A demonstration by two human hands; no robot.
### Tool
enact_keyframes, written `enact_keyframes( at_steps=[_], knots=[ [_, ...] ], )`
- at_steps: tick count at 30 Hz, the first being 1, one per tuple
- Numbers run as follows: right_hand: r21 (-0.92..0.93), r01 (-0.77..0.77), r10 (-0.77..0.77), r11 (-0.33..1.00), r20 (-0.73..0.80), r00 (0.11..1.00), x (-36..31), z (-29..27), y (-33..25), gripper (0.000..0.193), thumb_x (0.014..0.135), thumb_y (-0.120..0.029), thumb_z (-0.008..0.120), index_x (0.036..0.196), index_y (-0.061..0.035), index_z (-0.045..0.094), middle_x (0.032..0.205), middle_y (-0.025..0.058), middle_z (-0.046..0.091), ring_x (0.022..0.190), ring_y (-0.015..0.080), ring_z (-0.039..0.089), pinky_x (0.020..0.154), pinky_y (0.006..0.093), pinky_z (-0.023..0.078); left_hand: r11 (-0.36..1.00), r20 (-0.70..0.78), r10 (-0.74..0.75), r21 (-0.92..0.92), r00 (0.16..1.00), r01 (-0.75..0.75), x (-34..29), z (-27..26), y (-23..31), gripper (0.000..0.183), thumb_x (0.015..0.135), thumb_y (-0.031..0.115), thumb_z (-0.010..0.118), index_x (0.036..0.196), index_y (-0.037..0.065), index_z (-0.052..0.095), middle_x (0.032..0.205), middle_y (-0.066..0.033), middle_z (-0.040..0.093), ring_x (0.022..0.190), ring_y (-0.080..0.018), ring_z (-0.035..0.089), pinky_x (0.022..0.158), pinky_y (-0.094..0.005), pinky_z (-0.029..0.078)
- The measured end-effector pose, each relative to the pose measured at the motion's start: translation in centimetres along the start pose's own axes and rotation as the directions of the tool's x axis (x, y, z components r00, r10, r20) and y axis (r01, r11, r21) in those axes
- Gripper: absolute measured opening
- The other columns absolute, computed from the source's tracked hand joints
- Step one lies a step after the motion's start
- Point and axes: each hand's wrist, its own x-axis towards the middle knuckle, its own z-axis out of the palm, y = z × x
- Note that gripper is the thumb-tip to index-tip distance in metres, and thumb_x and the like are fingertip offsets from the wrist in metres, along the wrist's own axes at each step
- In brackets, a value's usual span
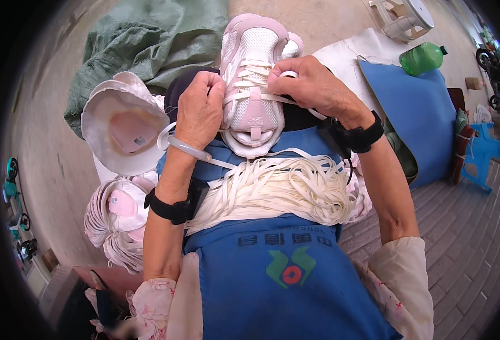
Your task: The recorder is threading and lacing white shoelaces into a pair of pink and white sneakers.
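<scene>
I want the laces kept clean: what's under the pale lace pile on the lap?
Blue cloth shows along the near and far edges of the lace pile; whatever lies beneath its middle is covered.

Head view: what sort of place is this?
Probably an outdoor roadside spot: grey brick-like paving on the right, what looks like a parked motorbike at the upper right, and a white stool near the top.
</scene>
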Motion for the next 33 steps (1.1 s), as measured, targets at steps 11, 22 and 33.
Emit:
enact_keyframes(
  at_steps=[11,22,33],
  knots=[
    [-0.812,0.295,-0.662,0.503,-0.142,0.736,-0.5,2.4,1.3,0.012,0.081,-0.013,0.064,0.084,-0.0034,0.056,0.086,0.0135,0.055,0.071,0.0337,0.063,0.062,0.0420,0.054,0.999,0.082,-0.035,-0.031,0.996,0.038,-0.1,0.9,0.8,0.026,0.092,0.027,0.058,0.089,0.001,0.055,0.072,-0.0058,0.055,0.066,-0.0144,0.049,0.064,-0.0300,0.043],
    [-0.628,0.389,-0.648,0.673,-0.247,0.721,-0.8,2.1,3.3,0.011,0.081,-0.013,0.065,0.088,-0.0071,0.060,0.082,0.0103,0.055,0.069,0.0320,0.062,0.059,0.0418,0.051,0.999,0.009,-0.027,0.043,1.000,0.027,-0.1,1.3,1.6,0.035,0.092,0.032,0.060,0.079,0.001,0.050,0.065,-0.0053,0.047,0.061,-0.0146,0.042,0.057,-0.0311,0.040],
    [-0.832,0.261,-0.657,0.489,-0.155,0.737,0.2,4.1,0.9,0.011,0.080,-0.009,0.064,0.089,-0.0048,0.058,0.085,0.0097,0.056,0.069,0.0280,0.065,0.053,0.0356,0.053,0.999,-0.011,0.032,0.042,0.999,-0.031,0.0,1.9,0.8,0.034,0.093,0.030,0.061,0.079,0.002,0.047,0.065,-0.0061,0.046,0.060,-0.0163,0.040,0.057,-0.0311,0.040]
  ],
)
